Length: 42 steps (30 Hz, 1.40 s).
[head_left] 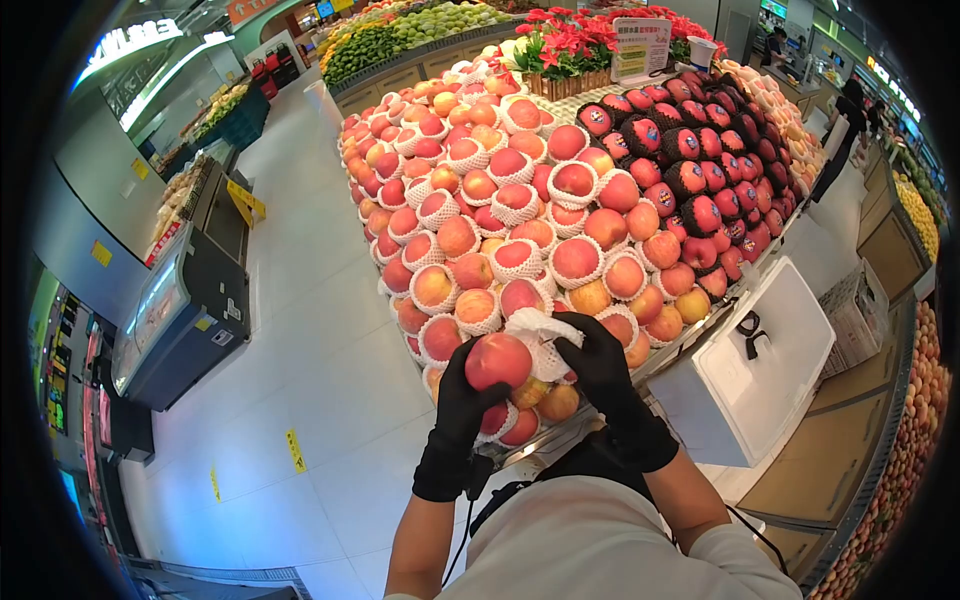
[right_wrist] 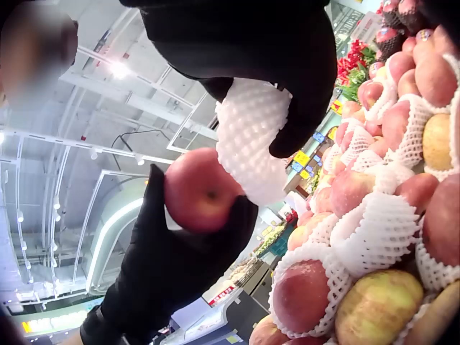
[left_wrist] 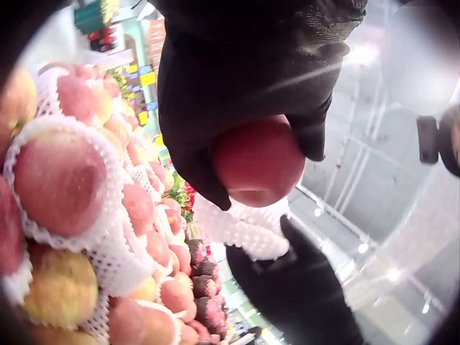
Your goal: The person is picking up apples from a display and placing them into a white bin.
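A red apple (head_left: 498, 361) sits in my black-gloved left hand (head_left: 462, 398), with fingers and thumb curled round its sides. My right hand (head_left: 600, 365), gloved too, pinches a white foam net sleeve (head_left: 540, 340) right beside the apple. In the right wrist view the foam net (right_wrist: 253, 136) hangs from the fingers and overlaps the edge of the apple (right_wrist: 201, 190). From the left wrist the apple (left_wrist: 260, 159) shows bare, gripped from above in that view. Both hands are over the near edge of a heap of apples (head_left: 575, 258), many in white foam nets.
Dark red apples in black nets (head_left: 690, 150) lie on the right of the stand. Red flowers (head_left: 570, 40) and a sign (head_left: 641, 48) stand at the back. A white foam box (head_left: 740, 370) is at my right. Tiled floor (head_left: 310, 300) runs along the left, past a freezer (head_left: 185, 320).
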Each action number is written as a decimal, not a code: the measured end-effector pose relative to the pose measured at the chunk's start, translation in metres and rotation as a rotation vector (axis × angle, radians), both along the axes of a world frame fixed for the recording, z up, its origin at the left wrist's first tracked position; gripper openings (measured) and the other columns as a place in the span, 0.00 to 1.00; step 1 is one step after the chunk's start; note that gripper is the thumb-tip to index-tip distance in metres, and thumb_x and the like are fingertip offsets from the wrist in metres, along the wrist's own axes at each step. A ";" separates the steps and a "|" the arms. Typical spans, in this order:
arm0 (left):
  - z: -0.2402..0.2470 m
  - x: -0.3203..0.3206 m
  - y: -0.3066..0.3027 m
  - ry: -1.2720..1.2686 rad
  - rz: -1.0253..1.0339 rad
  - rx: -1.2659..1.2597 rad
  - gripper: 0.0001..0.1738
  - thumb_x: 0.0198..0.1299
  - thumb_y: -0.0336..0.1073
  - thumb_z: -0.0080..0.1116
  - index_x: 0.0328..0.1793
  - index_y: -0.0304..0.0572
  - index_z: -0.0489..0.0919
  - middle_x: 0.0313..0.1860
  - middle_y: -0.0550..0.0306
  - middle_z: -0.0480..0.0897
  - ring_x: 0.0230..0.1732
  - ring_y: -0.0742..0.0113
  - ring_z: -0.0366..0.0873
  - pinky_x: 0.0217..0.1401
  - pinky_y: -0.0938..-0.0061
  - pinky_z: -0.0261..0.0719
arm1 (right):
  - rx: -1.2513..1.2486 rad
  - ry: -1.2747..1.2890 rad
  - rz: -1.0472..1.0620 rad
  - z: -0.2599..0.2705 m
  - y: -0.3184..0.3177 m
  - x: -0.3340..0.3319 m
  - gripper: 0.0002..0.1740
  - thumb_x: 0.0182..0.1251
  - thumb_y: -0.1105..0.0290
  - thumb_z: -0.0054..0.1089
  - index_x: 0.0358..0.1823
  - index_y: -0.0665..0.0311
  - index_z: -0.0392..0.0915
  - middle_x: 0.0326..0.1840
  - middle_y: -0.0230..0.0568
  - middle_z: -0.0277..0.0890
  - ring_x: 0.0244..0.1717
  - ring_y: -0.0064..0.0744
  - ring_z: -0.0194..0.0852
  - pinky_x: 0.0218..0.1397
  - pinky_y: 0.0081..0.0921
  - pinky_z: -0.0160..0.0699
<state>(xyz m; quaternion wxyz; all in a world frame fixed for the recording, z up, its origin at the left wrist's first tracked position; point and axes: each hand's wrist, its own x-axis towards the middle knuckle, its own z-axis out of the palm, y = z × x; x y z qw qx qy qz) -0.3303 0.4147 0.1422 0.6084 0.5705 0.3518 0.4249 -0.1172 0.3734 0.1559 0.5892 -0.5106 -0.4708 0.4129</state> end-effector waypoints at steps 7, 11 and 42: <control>0.019 -0.006 -0.003 0.271 0.155 -0.033 0.41 0.42 0.39 0.81 0.60 0.31 0.70 0.53 0.45 0.80 0.52 0.56 0.80 0.54 0.62 0.81 | -0.216 0.211 -0.153 -0.027 -0.013 0.038 0.19 0.70 0.65 0.58 0.56 0.70 0.75 0.47 0.38 0.79 0.48 0.25 0.75 0.53 0.23 0.73; 0.028 0.000 -0.005 0.351 0.187 -0.017 0.38 0.42 0.37 0.81 0.57 0.30 0.72 0.53 0.45 0.80 0.51 0.56 0.80 0.54 0.61 0.81 | -0.216 0.102 -0.295 -0.033 -0.032 0.055 0.17 0.71 0.63 0.57 0.51 0.71 0.78 0.44 0.38 0.80 0.45 0.24 0.75 0.50 0.23 0.74; 0.007 0.179 -0.034 0.128 -0.055 -0.272 0.28 0.62 0.36 0.61 0.64 0.29 0.67 0.57 0.46 0.75 0.55 0.58 0.76 0.59 0.64 0.77 | -0.683 -0.001 -0.752 -0.090 -0.218 0.336 0.15 0.63 0.60 0.60 0.32 0.67 0.80 0.19 0.36 0.76 0.15 0.22 0.70 0.15 0.23 0.66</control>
